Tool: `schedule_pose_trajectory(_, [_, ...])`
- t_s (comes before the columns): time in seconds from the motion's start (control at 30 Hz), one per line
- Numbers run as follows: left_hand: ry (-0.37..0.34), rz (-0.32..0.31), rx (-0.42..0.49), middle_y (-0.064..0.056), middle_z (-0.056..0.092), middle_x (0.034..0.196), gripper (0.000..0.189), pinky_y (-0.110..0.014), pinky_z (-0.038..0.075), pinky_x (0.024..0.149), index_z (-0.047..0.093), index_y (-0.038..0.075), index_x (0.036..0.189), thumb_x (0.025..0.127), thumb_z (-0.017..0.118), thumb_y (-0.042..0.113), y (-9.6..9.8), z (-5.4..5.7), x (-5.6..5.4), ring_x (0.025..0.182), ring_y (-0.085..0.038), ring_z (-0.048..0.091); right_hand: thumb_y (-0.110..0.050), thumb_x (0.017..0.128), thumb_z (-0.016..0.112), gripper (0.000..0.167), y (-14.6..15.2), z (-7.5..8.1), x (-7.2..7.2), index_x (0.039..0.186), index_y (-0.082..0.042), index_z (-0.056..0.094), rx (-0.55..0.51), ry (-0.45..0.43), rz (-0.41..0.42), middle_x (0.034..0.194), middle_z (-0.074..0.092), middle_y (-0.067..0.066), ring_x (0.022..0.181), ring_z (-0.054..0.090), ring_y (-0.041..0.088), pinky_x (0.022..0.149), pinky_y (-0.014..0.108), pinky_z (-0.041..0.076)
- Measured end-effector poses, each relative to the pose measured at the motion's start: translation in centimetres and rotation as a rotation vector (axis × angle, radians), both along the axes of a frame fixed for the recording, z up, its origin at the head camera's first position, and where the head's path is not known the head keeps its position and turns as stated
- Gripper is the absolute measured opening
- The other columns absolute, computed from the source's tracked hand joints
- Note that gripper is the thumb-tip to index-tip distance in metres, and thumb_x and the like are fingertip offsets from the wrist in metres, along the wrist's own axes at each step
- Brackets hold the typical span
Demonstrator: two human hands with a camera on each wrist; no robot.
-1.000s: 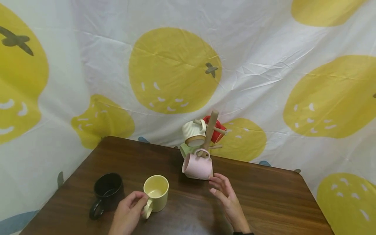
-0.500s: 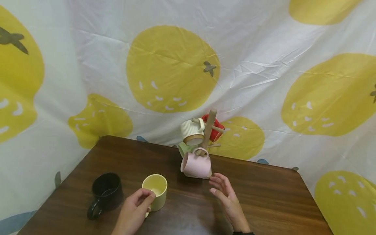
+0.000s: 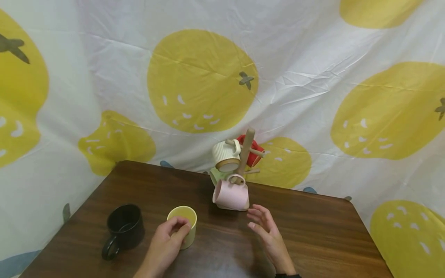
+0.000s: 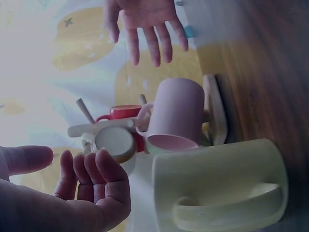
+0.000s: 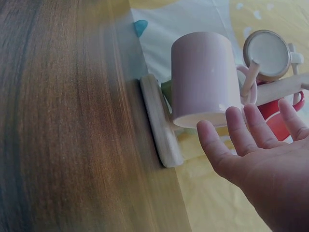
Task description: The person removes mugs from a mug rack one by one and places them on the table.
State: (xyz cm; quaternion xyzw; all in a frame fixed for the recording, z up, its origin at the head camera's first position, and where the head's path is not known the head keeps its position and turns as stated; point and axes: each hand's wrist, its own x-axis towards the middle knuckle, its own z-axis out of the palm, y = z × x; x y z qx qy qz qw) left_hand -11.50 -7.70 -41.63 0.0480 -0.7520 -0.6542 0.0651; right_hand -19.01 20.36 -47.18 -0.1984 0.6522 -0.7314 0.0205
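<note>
From my remote station I see the left hand [image 3: 168, 240], loosely curled with thumb apart, above the yellow mug [image 3: 190, 234] upright on the near-left bench [image 3: 313, 231], and the right hand [image 3: 270, 233], fingers extended, near the hanging pink mug [image 3: 231, 195].

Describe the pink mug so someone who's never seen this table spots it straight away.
Find the dark wooden table, then the wooden mug tree near its far edge. Low on the near side, the pink mug hangs sideways by its handle. Its smooth pink body sets it apart from the ribbed cream mug and red mug above.
</note>
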Motion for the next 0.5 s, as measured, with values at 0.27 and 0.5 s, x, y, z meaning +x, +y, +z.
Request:
schedule_pose_trajectory(0.27, [0.061, -0.012, 0.006, -0.010, 0.066, 0.092, 0.012, -0.025, 0.053, 0.068, 0.067, -0.002, 0.097, 0.093, 0.064, 0.009, 0.1, 1.9, -1.2, 0.082, -0.012, 0.059, -0.001, 0.096, 0.055, 0.049, 0.1, 0.1, 0.0, 0.140, -0.003, 0.035, -0.003, -0.015, -0.011, 0.134, 0.050, 0.008, 0.125, 0.051, 0.017, 0.098, 0.027, 0.047])
schedule_pose_trajectory(0.5, [0.039, -0.030, -0.041, -0.010, 0.065, 0.092, 0.010, -0.027, 0.051, 0.070, 0.068, 0.006, 0.095, 0.095, 0.064, 0.014, -0.2, 2.7, -2.4, 0.083, -0.019, 0.059, -0.003, 0.096, 0.056, 0.050, 0.1, 0.3, 0.1, 0.141, -0.004, 0.035, 0.002, -0.041, -0.015, 0.134, 0.049, 0.008, 0.124, 0.051, 0.017, 0.099, 0.027, 0.047])
